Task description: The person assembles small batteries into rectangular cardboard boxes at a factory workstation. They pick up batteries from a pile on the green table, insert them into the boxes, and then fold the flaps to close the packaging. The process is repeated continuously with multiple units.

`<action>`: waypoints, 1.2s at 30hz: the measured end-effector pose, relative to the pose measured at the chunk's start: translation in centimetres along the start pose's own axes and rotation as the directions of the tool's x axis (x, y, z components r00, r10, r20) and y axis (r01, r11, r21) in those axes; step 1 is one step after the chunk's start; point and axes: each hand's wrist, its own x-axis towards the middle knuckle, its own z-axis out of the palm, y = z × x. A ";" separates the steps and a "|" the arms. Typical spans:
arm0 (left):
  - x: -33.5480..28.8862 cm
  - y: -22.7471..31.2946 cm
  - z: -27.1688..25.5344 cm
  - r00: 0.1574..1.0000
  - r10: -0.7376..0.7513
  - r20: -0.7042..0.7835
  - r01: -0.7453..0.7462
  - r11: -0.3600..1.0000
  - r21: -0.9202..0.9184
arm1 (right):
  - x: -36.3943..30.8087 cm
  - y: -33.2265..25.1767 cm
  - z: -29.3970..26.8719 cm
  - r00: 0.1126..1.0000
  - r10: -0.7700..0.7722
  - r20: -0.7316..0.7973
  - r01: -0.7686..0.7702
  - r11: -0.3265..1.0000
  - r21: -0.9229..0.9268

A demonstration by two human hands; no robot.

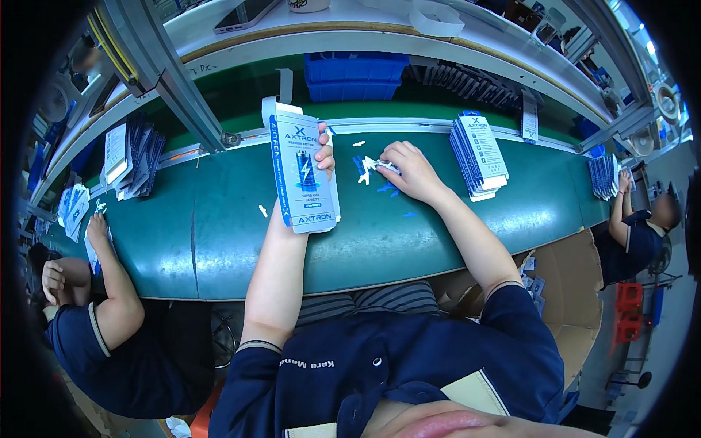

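Observation:
My left hand (pixel 326 152) is closed around a flat blue-and-white cardboard battery box (pixel 296 164). Its printed front faces up toward me, and flaps stick out at the top end. Most of that hand is hidden behind the box. To the right, my right hand (pixel 412 171) rests low over the green tabletop with its fingers curled together over a small white piece. Small white and blue cardboard scraps (pixel 364 168) lie beside these fingertips, with a few more blue bits under the hand.
Right of my hand stands a stack of similar boxes (pixel 478 157). More boxes (pixel 135 157) lean in a pile at left. A blue bin (pixel 354 77) sits beneath the shelf (pixel 365 36). People work on both sides. An open carton (pixel 569 292) is by my right elbow.

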 end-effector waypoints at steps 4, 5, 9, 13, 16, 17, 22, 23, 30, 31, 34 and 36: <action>0.2 0.1 -0.4 1.000 -0.003 0.007 0.003 1.000 0.001 | -0.3 0.4 0.2 0.994 -0.017 -0.106 0.026 0.996 0.083; 0.2 0.1 -0.4 1.000 -0.003 0.004 0.003 1.000 -0.002 | -0.2 0.4 0.2 0.992 0.033 -0.124 -0.016 0.991 0.136; 0.1 0.1 -0.4 1.000 0.004 0.018 -0.004 1.000 -0.003 | 0.2 0.2 -0.7 0.967 0.175 -0.184 -0.116 0.948 0.296; 0.2 0.2 -0.3 1.000 0.013 0.001 -0.013 1.000 0.001 | 0.6 0.9 -1.5 0.918 0.367 -0.152 -0.268 0.854 0.446; 0.1 0.3 -0.2 1.000 0.021 -0.016 -0.021 1.000 -0.001 | 1.0 1.0 -1.5 0.875 0.465 -0.138 -0.252 0.680 0.688; 0.1 0.2 -0.2 1.000 0.023 -0.016 -0.023 1.000 0.001 | 1.2 1.2 -1.5 0.859 0.496 -0.129 -0.235 0.603 0.762; 0.1 0.5 -0.3 0.999 0.020 -0.025 -0.020 1.000 0.004 | 3.0 0.9 -2.4 0.831 0.523 -0.188 -0.067 0.430 0.900; 0.1 0.6 -0.4 0.999 0.023 -0.025 -0.022 1.000 0.012 | 3.1 0.8 -3.0 0.827 0.546 -0.133 -0.092 0.366 0.926; 0.1 0.3 -0.2 0.999 0.027 -0.029 -0.027 0.999 0.026 | 3.8 1.0 -5.7 0.859 0.480 -0.178 0.102 0.179 0.978; 0.1 0.3 -0.1 0.999 0.026 -0.033 -0.026 0.999 0.030 | 3.9 0.8 -6.1 0.873 0.449 -0.188 0.118 0.181 0.976; 0.0 0.4 0.0 0.999 0.026 -0.045 -0.024 0.999 0.038 | 3.6 0.7 -6.5 0.895 0.393 -0.212 0.131 0.223 0.966; 0.0 0.4 0.0 0.999 0.022 -0.039 -0.021 0.999 0.035 | 3.2 1.3 -6.1 0.917 0.324 -0.232 0.157 0.241 0.958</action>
